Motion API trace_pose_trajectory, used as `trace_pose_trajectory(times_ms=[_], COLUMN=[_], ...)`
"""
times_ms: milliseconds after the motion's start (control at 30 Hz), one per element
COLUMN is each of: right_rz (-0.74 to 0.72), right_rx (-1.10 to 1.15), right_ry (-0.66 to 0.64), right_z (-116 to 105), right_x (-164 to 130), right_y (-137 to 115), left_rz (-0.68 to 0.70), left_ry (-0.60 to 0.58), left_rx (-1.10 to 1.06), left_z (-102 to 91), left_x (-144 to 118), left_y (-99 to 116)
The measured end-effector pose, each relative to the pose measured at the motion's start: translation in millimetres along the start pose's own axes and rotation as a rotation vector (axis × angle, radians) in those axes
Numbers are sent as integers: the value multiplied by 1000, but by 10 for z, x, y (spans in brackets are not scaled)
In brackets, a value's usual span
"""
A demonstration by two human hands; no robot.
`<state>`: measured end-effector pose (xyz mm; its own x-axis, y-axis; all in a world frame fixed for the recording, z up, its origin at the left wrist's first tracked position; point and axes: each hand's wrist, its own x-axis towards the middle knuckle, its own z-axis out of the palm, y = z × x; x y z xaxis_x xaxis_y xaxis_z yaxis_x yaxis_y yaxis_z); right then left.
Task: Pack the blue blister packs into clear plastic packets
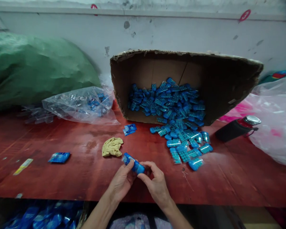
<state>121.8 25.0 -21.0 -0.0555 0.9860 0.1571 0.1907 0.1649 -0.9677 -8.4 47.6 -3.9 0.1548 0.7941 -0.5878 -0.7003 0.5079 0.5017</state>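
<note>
A cardboard box (212, 79) lies tipped on its side at the back of the red table (228, 178), its open mouth facing the person. Inside it sits a heap of small blue packets (166, 100), and the heap spills out over the lower flap onto the table, thinning into a loose scatter of single packets in clear wrap near the middle right.

To the left of the box lies a clear plastic bag (78, 105), slumped flat, holding a few more blue pieces and some clear ones (the contents are too crumpled to tell apart). Behind it bulges a large green sack (35, 66), shut or folded over, so what it holds cannot be seen. At the far right a white plastic bag (276, 121) shows pink through its skin, and a dark bottle (238, 127) with a metal cap lies on its side just beside it.

Near the table's front edge, both hands meet over one blue packet (133, 163). The left hand (121, 183) pinches it with thumb and fingertips from below; the right hand (156, 183) closes its fingertips on the packet's right end. The packet is held just above the table, tilted down to the right.

A crumpled yellowish cloth (112, 147) lies just beyond the hands, a lone blue packet (59, 157) well to the left.
</note>
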Motion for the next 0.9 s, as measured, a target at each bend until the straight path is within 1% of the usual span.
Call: trace_pose_trajectory(times_ms=[100, 167, 267, 367, 433, 533, 700, 800, 900], right_rz=[-147, -178, -143, -92, -63, -33, 31, 104, 182], right_rx=[-121, -138, -75, 59, 143, 202, 268, 321, 368], right_ry=[-52, -66, -96, -242, -315, -329, -295, -273, -253], right_z=[-14, -36, -83, -123, -136, -136, -125, -116, -99], right_x=[-8, 1, 20, 33, 42, 61, 88, 89, 78], right_y=[-19, -14, -31, -100, -149, -167, -83, -44, -15], left_rz=[-59, -120, -180, -194, -194, -203, -184, -158, -149], left_ry=[-57, -148, -292, -378, -406, -398, -359, -328, -268], left_rx=[20, 23, 28, 6, -3, 34, 39, 17, 3], left_z=[-73, -152, -257, -292, -277, -231, -170, -141, -119], left_x=[16, 30, 47, 50, 45, 29, -5, -28, -50], left_y=[32, 47, 38, 5, -14, -31, -76, -112, -150])
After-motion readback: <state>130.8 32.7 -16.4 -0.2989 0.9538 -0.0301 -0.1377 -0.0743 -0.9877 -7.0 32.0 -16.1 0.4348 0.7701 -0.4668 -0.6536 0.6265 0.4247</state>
